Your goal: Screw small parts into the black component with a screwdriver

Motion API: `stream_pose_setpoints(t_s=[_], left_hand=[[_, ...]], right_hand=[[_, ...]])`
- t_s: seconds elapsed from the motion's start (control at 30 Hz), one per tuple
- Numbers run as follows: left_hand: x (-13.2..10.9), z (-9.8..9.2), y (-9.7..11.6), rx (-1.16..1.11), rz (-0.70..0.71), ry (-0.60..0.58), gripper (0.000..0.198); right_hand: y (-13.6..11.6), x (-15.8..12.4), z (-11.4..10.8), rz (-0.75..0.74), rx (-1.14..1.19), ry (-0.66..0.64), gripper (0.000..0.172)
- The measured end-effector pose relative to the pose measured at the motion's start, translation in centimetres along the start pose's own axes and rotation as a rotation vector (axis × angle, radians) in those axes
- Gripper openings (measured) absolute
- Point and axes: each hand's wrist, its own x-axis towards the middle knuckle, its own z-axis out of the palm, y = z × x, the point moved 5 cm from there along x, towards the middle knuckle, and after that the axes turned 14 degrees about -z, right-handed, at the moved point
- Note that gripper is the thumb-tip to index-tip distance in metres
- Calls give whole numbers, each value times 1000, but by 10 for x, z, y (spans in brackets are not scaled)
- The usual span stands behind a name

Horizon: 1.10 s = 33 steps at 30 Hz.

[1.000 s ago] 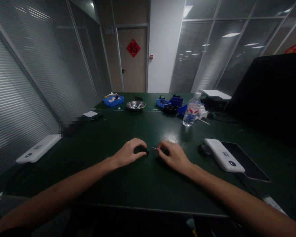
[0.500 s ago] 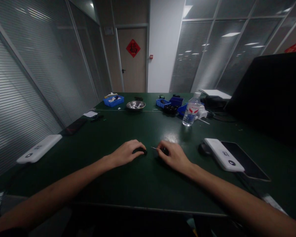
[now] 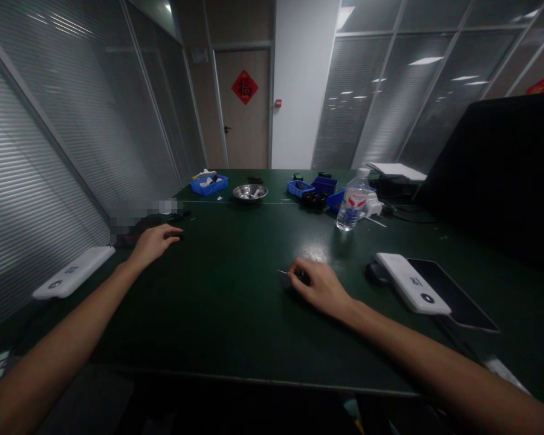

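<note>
My left hand (image 3: 155, 243) is out at the left of the table, near its far-left edge. Its thumb and fingers curl around a small black object (image 3: 174, 235), mostly hidden and too dark to make out. Nearer the middle, my right hand (image 3: 316, 284) rests low over the dark green table (image 3: 236, 314). It is closed on a thin metal rod (image 3: 281, 272) that sticks out leftward past the fingertips. A black part (image 3: 303, 277) shows inside the curled fingers; I cannot tell whether it joins the rod.
A water bottle (image 3: 352, 202) stands upright at the right. Behind are a metal bowl (image 3: 250, 199), a blue tray (image 3: 210, 186) and several blue bins (image 3: 300, 188). White devices lie at left (image 3: 75, 272) and right (image 3: 412, 284), the right one beside a dark tablet (image 3: 451, 293).
My left hand has moved away from the middle, left and farther back, fingers still curled around something black. My right hand has stayed in place with the rod.
</note>
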Motion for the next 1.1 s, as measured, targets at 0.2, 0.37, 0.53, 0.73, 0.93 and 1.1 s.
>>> stream_pose_setpoints(t_s=[0.2, 0.37, 0.53, 0.73, 0.93, 1.1], left_hand=[[5, -7, -19, 52, -3, 35, 35], [5, -6, -17, 68, -7, 53, 32], [2, -8, -11, 103, -21, 32, 31], [-3, -5, 1, 88, 34, -8, 34], [-1, -5, 1, 130, 34, -4, 33], [-4, -5, 10, 258, 23, 42, 31]], right_hand=[[-2, 0, 0, -2, 5, -10, 13], [-3, 0, 0, 5, -12, -12, 12], [-2, 0, 1, -2, 0, -15, 12], [-2, 0, 2, 2, -3, -20, 11], [-5, 0, -1, 4, 11, -23, 11], [-4, 1, 0, 14, 5, -31, 12]])
